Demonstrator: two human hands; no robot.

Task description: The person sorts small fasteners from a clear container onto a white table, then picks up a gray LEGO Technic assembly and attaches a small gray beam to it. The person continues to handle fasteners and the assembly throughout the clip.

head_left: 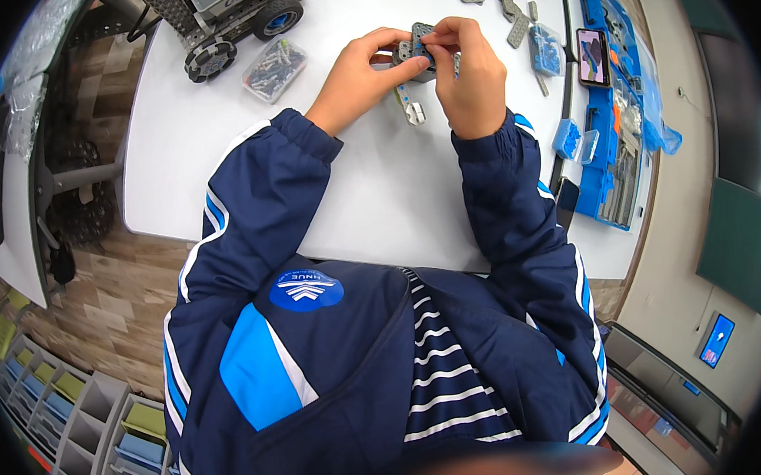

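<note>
Over the white table, both my hands are closed on a small grey assembly of plastic building-kit parts (421, 33). My left hand (369, 71) grips it from the left side, thumb along the near edge. With bent fingers, my right hand (472, 75) pinches at its right side, where a bit of blue shows. Whatever small piece may sit between the right fingertips is hidden. A light grey and white connector piece (411, 107) sticks out below the assembly toward me.
A grey wheeled robot (236, 20) stands at the far left, beside a clear box of small pins (274, 70). Loose grey beams (513, 7) and a box of blue pins (547, 50) lie right. Beyond is a blue parts case (603, 141) with a phone (593, 57) on it.
</note>
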